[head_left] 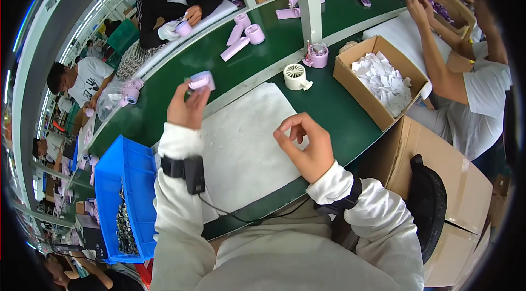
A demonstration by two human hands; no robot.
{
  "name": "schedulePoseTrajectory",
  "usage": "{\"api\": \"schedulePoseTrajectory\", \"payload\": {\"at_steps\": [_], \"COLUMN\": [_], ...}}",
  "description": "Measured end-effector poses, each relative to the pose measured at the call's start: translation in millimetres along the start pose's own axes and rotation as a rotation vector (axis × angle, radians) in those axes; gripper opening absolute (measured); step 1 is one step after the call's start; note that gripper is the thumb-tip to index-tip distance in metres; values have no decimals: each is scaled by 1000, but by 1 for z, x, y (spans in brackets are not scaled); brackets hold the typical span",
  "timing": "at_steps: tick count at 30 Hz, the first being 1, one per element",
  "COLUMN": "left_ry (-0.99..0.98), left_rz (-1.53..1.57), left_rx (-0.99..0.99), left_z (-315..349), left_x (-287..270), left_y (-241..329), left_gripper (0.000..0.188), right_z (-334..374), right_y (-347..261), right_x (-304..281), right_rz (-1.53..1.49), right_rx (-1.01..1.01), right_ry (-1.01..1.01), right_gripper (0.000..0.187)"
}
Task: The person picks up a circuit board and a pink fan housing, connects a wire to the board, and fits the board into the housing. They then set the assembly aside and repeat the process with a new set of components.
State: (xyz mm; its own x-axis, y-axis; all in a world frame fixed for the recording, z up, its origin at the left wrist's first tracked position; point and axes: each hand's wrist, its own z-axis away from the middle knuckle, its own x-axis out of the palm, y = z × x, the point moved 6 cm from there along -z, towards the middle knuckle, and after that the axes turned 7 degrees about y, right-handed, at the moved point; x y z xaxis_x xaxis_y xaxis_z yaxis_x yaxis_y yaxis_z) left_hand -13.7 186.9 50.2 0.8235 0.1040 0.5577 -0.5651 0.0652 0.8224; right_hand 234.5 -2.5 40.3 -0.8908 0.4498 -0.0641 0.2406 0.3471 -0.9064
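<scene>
My left hand (187,107) is raised over the far left edge of a white work mat, its fingers closed around a light purple handheld fan (203,81). Part of that fan is hidden by the fingers. Above the right side of the white mat (246,143), my right hand (308,146) is curled with thumb and index fingertips close together. Whatever may be between those tips is too small to make out. Beyond it, a cream fan (296,76) lies on the green table, and a pink-purple fan part (316,55) stands close behind.
A cardboard box (350,75) of white paper scraps stands at right, with larger cartons (438,181) below. A blue bin (126,198) with small dark parts is at left. Several purple fans (235,48) lie across the divider. Co-workers sit opposite and at right; a white post (307,6) rises behind.
</scene>
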Motion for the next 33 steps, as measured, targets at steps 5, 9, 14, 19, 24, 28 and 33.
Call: {"api": "schedulePoseTrajectory", "payload": {"at_steps": [5, 9, 14, 19, 24, 28, 33], "left_ry": [220, -85, -169, -133, -159, -289, -640], "left_rz": [-177, -506, -1706, -1867, -2161, -1963, -1291], "left_rx": [-50, 163, 662, 533, 617, 425, 64], "left_z": [-7, -31, -157, -215, -198, -189, -64], "left_x": [24, 77, 96, 104, 132, 132, 118], "left_y": [-17, -45, -87, -113, -136, -118, -67], "left_gripper": [43, 46, 76, 72, 54, 46, 37], "right_z": [7, 13, 12, 14, 15, 14, 5], "right_y": [-1, 8, 11, 16, 22, 17, 18], "right_x": [10, 11, 19, 26, 30, 29, 15], "right_rz": [61, 141, 198, 300, 287, 263, 241], "right_rx": [-55, -100, -242, -382, -341, -333, -339], "right_ry": [-88, -190, -239, -261, -405, -367, -266], "right_gripper": [14, 15, 14, 10, 8, 8, 12]}}
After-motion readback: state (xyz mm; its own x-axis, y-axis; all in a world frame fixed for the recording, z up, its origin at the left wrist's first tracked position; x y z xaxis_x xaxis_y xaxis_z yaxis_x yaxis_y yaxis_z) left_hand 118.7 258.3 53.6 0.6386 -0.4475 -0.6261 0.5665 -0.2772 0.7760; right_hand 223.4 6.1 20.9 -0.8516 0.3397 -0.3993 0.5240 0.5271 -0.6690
